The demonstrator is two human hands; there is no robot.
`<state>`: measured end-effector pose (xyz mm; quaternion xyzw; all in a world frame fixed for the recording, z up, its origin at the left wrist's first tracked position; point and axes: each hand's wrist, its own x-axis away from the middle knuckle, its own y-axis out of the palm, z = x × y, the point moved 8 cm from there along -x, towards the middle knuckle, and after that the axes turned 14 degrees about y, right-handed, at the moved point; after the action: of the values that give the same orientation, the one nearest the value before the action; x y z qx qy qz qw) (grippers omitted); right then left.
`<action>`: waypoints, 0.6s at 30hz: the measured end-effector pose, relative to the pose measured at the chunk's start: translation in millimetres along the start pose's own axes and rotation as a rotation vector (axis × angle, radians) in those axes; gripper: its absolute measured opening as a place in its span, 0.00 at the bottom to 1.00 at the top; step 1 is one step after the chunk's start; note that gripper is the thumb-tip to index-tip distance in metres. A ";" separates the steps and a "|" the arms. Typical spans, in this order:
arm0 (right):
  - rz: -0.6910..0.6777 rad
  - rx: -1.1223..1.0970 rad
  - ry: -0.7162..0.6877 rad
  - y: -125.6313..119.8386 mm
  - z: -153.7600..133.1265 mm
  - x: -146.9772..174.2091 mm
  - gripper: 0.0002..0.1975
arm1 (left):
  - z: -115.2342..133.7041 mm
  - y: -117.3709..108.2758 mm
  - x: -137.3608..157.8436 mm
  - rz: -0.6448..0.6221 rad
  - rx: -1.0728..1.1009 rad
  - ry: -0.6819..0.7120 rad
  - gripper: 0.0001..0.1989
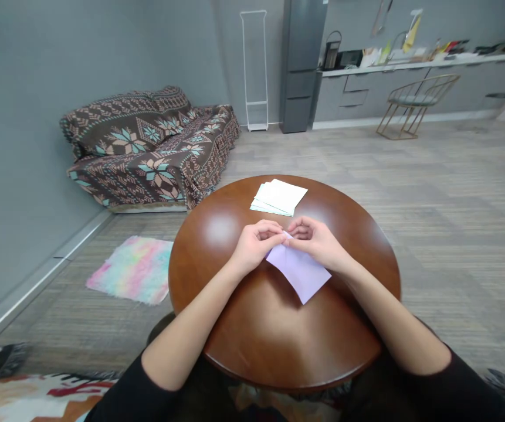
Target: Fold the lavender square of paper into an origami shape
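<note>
A sheet of light purple paper (302, 272) is held up over the round brown table, its near corner hanging toward me. My left hand (261, 241) pinches the far end of the sheet between thumb and fingers. Close beside it, my right hand (312, 237) grips the same end, the two thumbs nearly meeting. The far edge of the paper is partly hidden by my fingers, so I cannot tell how it is folded there. Just beyond my hands lies a loose stack of pale paper sheets (281, 196), slightly fanned out.
The glossy round table (252, 340) stands right in front of me. A patterned, cloth-covered sofa (146, 146) is at the back left, with a fluffy pastel rug (133, 269) on the floor. A metal-framed chair (417, 102) stands by the kitchen counter (428, 65).
</note>
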<state>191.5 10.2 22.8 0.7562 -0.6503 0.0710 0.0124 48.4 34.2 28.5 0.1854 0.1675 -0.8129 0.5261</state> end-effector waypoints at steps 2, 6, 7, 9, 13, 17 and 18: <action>0.017 0.000 -0.007 -1.1 -1.8 0.5 0.18 | -1.4 0.4 1.4 0.010 0.005 -0.033 0.10; 0.010 0.011 -0.028 -0.9 -4.9 1.7 0.19 | -5.0 1.4 2.8 0.018 0.016 -0.077 0.12; 0.001 0.010 -0.039 -0.5 -5.7 2.0 0.19 | -5.9 1.4 2.7 0.025 0.036 -0.079 0.13; -0.008 0.007 -0.065 -0.3 -7.5 2.8 0.19 | -9.6 1.1 2.7 0.047 0.101 -0.104 0.17; -0.006 0.032 -0.090 -0.4 -9.4 4.1 0.18 | -15.8 1.0 4.2 0.050 0.143 -0.174 0.20; -0.008 0.034 -0.065 -0.7 -8.2 4.2 0.17 | -11.8 4.5 4.8 -0.020 0.111 -0.172 0.14; -0.006 0.042 -0.062 -1.0 -8.0 4.2 0.16 | -10.3 5.4 4.9 -0.031 0.117 -0.167 0.13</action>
<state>192.3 7.1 31.3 0.7601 -0.6466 0.0612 -0.0231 52.8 33.1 16.7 0.1447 0.0781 -0.8420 0.5137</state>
